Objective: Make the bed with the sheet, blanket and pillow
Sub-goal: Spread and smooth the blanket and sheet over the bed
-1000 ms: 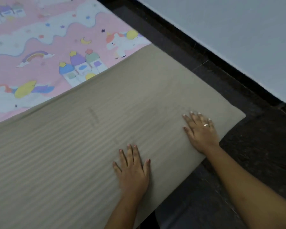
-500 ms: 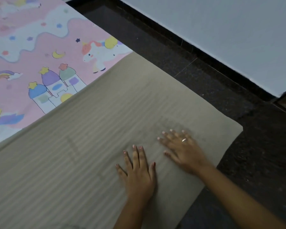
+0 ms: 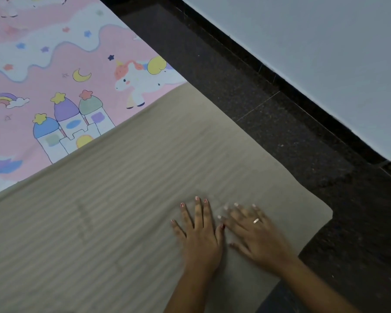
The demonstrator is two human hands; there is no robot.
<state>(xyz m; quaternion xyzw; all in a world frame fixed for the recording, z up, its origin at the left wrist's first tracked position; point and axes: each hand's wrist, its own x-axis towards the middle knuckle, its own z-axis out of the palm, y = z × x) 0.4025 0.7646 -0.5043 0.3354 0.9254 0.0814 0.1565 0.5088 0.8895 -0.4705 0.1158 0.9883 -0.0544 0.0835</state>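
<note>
In the head view I look down at the bed. The tan blanket [image 3: 122, 211] has thin stripes and lies flat over the near part of the bed. Its far edge runs across the pink sheet [image 3: 54, 75]. The sheet shows past that edge, far and to the left, with a unicorn, a castle, a moon and a rainbow on it.

My left hand [image 3: 200, 236] lies palm down on the blanket, near its right corner. The fingers are straight and spread out, and it holds nothing. My right hand [image 3: 255, 236] lies flat on the blanket just to the right of it. It looks a bit blurry, but its fingers are spread too and it grabs nothing. It has a ring [image 3: 256, 220] on one finger. The left thumb is right beside the right hand's fingers, and I cannot tell if they touch.

To the right of the bed is a dark floor [image 3: 280, 132]. Past that, far right, is a pale wall [image 3: 325, 53].
</note>
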